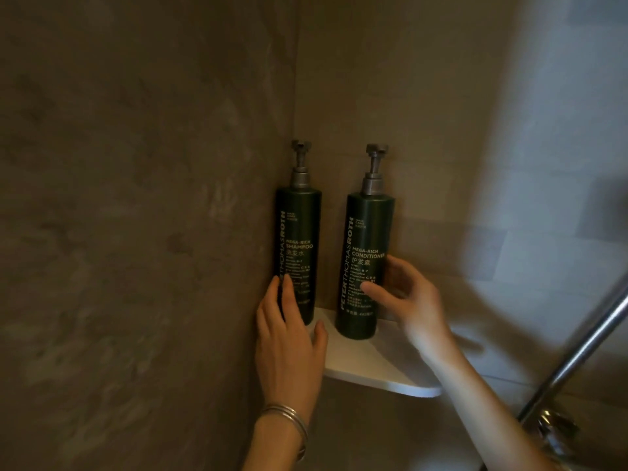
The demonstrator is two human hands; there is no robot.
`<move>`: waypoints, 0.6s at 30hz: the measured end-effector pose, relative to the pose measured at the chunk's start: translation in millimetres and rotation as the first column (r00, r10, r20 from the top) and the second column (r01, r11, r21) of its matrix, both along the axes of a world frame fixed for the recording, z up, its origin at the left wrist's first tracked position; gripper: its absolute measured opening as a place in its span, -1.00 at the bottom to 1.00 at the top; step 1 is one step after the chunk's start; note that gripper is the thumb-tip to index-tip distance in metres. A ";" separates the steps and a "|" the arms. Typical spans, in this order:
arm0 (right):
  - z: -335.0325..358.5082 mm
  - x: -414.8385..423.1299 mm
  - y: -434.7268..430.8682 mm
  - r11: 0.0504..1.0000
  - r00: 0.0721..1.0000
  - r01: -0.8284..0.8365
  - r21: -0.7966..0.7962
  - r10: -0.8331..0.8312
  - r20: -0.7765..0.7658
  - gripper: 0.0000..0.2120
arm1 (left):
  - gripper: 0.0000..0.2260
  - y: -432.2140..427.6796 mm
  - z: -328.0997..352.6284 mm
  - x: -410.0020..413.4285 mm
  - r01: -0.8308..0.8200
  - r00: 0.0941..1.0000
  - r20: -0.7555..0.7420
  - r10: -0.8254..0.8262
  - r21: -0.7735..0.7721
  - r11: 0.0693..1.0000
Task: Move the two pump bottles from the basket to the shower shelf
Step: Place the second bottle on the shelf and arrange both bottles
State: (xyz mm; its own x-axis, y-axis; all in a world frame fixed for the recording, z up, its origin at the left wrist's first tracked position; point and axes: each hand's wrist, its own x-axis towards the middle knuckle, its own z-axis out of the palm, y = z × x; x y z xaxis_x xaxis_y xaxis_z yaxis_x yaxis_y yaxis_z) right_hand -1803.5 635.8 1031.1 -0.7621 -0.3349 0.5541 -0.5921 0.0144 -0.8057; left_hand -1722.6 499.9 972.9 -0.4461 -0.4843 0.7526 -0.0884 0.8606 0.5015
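Two pump bottles are seen upright on a white, rounded corner shelf (373, 368), fixed where two brown stone-look walls (136, 198) meet. The dark green cylindrical shampoo bottle (300, 232), topped by a grey pump head, is set right in the corner, directly behind the fingers of the left hand (287, 341). That hand is released — its fingers are laid straight up against the lower left of the bottle, and the thumb is spread to the right, beside the base. Thin silver bangles (289, 419) are worn at its wrist.

The dark green cylindrical conditioner bottle (368, 232), fitted with the same grey pump, is stood just to the right of the left thumb and is parted from the shampoo bottle by a narrow gap. It is grasped by the right hand (411, 300): the thumb is placed across the printed front, low on the label, and the fingers are curled round the right side. The hand is blurred, so the firmness of the hold cannot be told. The bottle's base is flat on the shelf, below and to the left of the right palm.

Beyond the right forearm — further right and lower — a slanting chrome shower pipe (577, 351) is seen, with a chrome fitting (550, 423) at its foot.
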 end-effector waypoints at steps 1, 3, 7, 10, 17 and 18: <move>-0.5 -0.3 -1.6 1.000 1.000 -0.003 -0.002 0.003 -0.006 -0.50 | -0.26 0.3 1.3 -1.8 0.001 1.000 -0.009 -0.001 -0.001 1.000; -1.1 -0.9 -5.0 1.000 1.000 -0.010 -0.007 0.010 -0.021 -0.53 | -0.25 0.6 3.2 -4.8 0.008 1.000 -0.030 -0.008 0.005 1.000; -1.5 -3.0 -10.8 0.999 0.999 -0.035 -0.006 0.035 -0.015 -0.49 | -0.22 0.2 3.4 -9.5 0.007 0.999 -0.041 -0.006 0.025 1.000; -1.4 -2.9 -18.9 0.999 0.998 -0.052 0.003 0.052 -0.025 -0.49 | -0.24 0.7 2.3 -10.2 0.005 0.999 -0.039 -0.004 0.032 0.999; -0.6 -3.8 -28.2 0.997 0.995 -0.076 0.028 0.078 -0.055 -0.51 | -0.25 -1.4 1.9 -7.1 0.005 0.999 -0.043 -0.004 0.029 1.000; 0.9 -3.3 -28.0 0.997 0.995 -0.073 0.035 0.075 -0.065 -0.47 | -0.24 -1.3 1.7 -7.0 0.009 0.999 -0.044 -0.008 0.027 1.000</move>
